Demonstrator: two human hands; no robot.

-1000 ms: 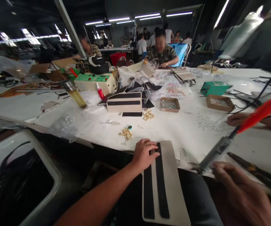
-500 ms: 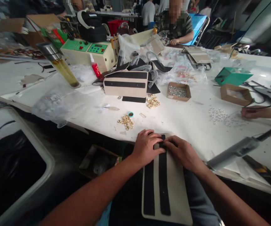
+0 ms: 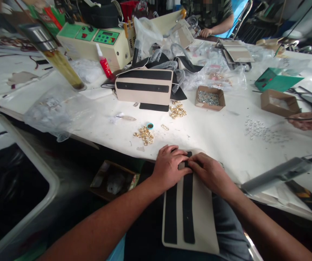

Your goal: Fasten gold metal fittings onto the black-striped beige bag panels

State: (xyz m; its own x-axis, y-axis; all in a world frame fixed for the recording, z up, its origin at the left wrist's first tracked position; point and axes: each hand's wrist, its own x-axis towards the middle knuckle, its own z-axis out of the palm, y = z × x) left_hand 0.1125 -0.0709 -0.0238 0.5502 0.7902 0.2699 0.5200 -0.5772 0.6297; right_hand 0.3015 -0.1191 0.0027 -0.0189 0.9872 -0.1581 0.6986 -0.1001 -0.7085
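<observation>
beige panel (image 3: 203,215) on lap (image 3: 228,224), upper end by table (image 3: 215,145); likely light, stiffish, easily scuffed, best held by side edges. left hand (image 3: 169,168) spread across top; right hand (image 3: 209,173) bunched at black strip (image 3: 188,210), cannot tell if pinching.

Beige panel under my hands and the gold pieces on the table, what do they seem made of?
Beige panel: probably leather or imitation leather, smooth and matte, given its even, low-shine surface. Gold pieces: likely metal, polished or plated, judging by their bright glints.
</observation>
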